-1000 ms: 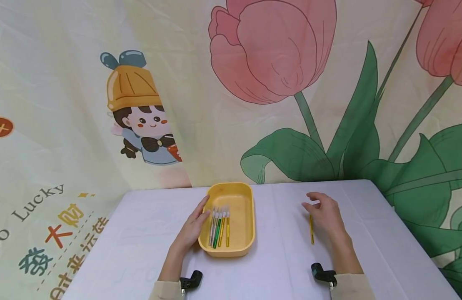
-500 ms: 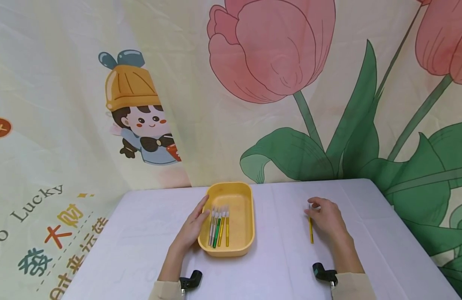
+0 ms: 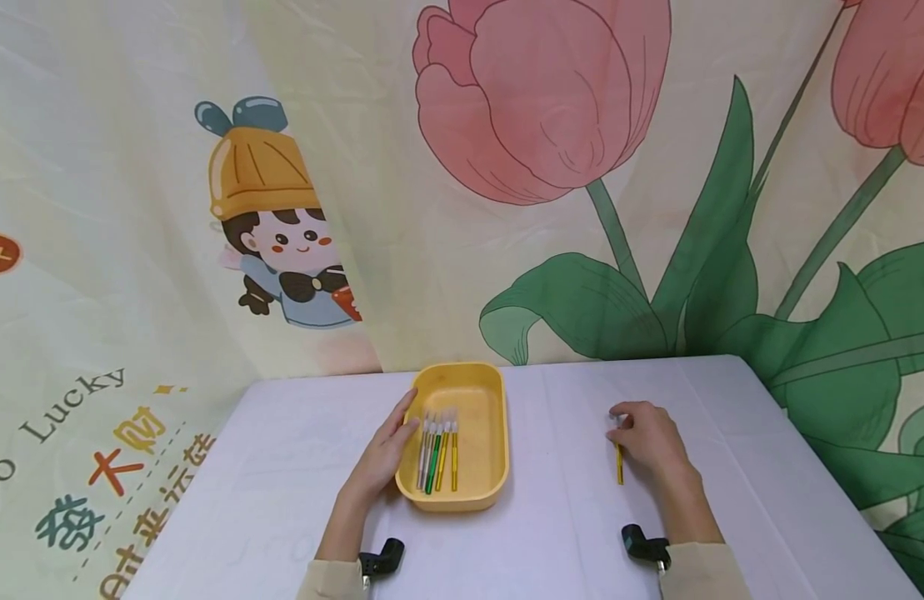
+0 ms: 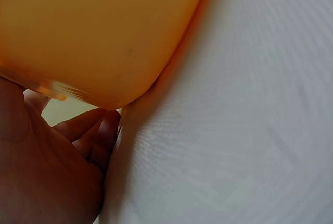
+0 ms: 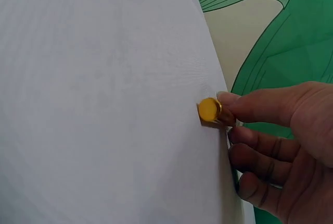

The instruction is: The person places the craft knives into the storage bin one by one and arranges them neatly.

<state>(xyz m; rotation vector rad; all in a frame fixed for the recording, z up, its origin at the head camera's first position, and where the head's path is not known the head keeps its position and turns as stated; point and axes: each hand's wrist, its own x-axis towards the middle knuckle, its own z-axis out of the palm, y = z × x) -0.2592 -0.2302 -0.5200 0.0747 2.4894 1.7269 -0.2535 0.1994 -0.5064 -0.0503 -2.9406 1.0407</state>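
Note:
My left hand [image 3: 387,450] holds the yellow tray [image 3: 499,450] at its left side, thumb at the rim, other fingers along the outside wall. In the left wrist view, fingertips [image 4: 108,122] touch the tray's underside edge near the white cloth. Inside the tray lie several slim craft knives [image 3: 435,458] with silver, green and gold handles and pale caps. To the right, my right hand [image 3: 652,437] pinches a gold craft knife [image 3: 620,467] near its capped end between thumb and fingers. In the right wrist view, the round gold butt [image 5: 209,110] faces the camera, close to the cloth.
A white-clothed table [image 3: 559,517] lies beneath both hands. Right behind its far edge hangs a printed curtain [image 3: 402,250] with tulips and a cartoon figure. Each wrist wears a small black camera [image 3: 382,558].
My right hand has come down onto the gold craft knife, and its fingers have closed on the capped end; the knife has shifted slightly. The left hand and tray stay put.

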